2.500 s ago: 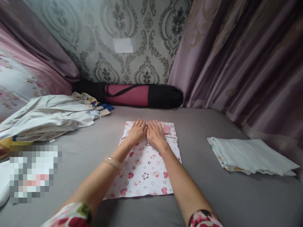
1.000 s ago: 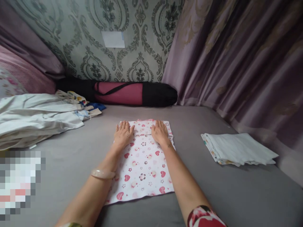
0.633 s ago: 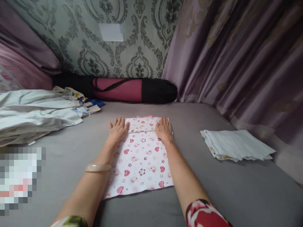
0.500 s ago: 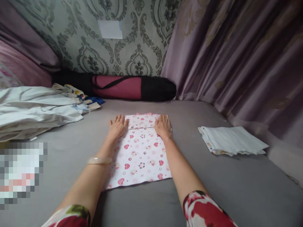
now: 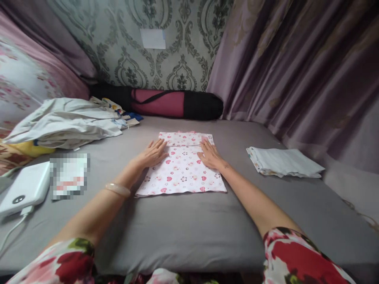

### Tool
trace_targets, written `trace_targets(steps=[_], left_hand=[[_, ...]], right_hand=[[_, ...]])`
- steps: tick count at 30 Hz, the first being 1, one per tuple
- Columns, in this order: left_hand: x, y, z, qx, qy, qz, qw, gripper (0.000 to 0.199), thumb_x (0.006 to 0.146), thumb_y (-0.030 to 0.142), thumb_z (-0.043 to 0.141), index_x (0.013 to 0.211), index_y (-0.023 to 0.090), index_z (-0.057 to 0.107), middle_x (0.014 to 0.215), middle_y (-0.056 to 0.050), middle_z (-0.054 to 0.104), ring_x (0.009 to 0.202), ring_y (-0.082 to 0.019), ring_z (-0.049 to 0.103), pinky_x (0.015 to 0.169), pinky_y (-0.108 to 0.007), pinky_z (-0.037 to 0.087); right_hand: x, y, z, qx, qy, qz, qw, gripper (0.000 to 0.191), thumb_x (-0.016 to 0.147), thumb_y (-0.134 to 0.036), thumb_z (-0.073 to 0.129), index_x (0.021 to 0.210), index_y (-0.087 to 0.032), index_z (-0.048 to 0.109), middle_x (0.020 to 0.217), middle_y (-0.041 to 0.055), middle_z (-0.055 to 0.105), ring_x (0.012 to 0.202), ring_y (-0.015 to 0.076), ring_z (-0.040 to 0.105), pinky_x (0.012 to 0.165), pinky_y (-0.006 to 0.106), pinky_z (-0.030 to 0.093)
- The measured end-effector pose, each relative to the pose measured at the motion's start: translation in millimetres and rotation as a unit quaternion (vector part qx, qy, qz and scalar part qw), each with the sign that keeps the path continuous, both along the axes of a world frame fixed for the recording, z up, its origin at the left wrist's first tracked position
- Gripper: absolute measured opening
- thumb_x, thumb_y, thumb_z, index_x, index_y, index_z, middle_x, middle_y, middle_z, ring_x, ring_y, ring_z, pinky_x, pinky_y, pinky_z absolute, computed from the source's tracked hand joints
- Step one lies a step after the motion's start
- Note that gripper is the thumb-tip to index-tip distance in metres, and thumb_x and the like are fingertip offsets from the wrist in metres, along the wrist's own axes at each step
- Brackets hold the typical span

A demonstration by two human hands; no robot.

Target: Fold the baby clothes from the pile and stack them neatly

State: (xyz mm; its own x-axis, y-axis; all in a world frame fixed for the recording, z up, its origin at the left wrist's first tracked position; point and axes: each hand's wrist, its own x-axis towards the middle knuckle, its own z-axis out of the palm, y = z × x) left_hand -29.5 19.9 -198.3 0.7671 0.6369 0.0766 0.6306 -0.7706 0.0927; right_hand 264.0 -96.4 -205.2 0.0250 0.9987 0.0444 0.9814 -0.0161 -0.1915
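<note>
A white cloth printed with red hearts and flowers lies flat on the grey bed sheet, its far end folded over into a band. My left hand rests spread on the cloth's left edge, just by the fold line. On the right side my right hand lies flat on the cloth, fingertips reaching onto the folded band. Neither hand grips anything.
At right lies a folded white cloth. Crumpled pale clothing is heaped at left, above a white power bank with a cable and a blurred packet. A black and maroon bag lies along the wall.
The view has shifted, bringing the power bank into sight. Both hands have slid nearer along the cloth from its far corners, staying flat and spread.
</note>
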Motion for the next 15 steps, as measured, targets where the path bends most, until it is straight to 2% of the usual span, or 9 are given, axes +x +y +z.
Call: trace_targets(steps=[3, 5, 10, 15], left_hand=[[-16, -30, 5.8, -0.035, -0.002, -0.083, 0.996, 0.062, 0.098, 0.049, 0.025, 0.149, 0.013, 0.029, 0.158, -0.016, 0.024, 0.146, -0.026, 0.019, 0.118, -0.045, 0.017], [-28, -49, 6.9, -0.07, 0.004, -0.106, 0.992, 0.064, 0.098, 0.053, 0.025, 0.15, 0.016, 0.028, 0.158, -0.014, 0.022, 0.147, -0.026, 0.019, 0.118, -0.043, 0.019], [-63, -82, 9.7, -0.131, 0.018, -0.063, 0.989, 0.073, 0.093, 0.063, 0.031, 0.152, 0.019, 0.026, 0.159, -0.012, 0.02, 0.147, -0.029, 0.017, 0.118, -0.047, 0.018], [-93, -94, 18.5, -0.165, -0.028, -0.058, 0.984, 0.064, 0.092, 0.059, 0.042, 0.146, 0.024, 0.039, 0.157, -0.011, 0.028, 0.141, -0.03, 0.033, 0.113, -0.043, 0.032]], right_hand=[[-6, -30, 3.2, -0.023, -0.007, 0.033, 0.999, 0.067, 0.098, -0.049, 0.024, 0.153, -0.011, 0.021, 0.161, 0.0137, 0.009, 0.148, 0.0251, 0.007, 0.119, 0.045, 0.009], [-9, -51, 5.3, -0.041, -0.007, 0.055, 0.998, 0.065, 0.099, -0.05, 0.022, 0.153, -0.014, 0.022, 0.161, 0.0126, 0.01, 0.148, 0.0245, 0.008, 0.119, 0.046, 0.007], [-11, -100, 9.1, -0.067, 0.018, 0.107, 0.992, 0.062, 0.099, -0.053, 0.025, 0.153, -0.024, 0.023, 0.161, 0.0085, 0.012, 0.148, 0.0238, 0.008, 0.119, 0.048, 0.005], [-5, -143, 17.4, -0.067, 0.065, 0.127, 0.987, 0.054, 0.1, -0.05, 0.026, 0.15, -0.029, 0.033, 0.16, 0.0048, 0.02, 0.147, 0.0228, 0.014, 0.119, 0.048, 0.011]])
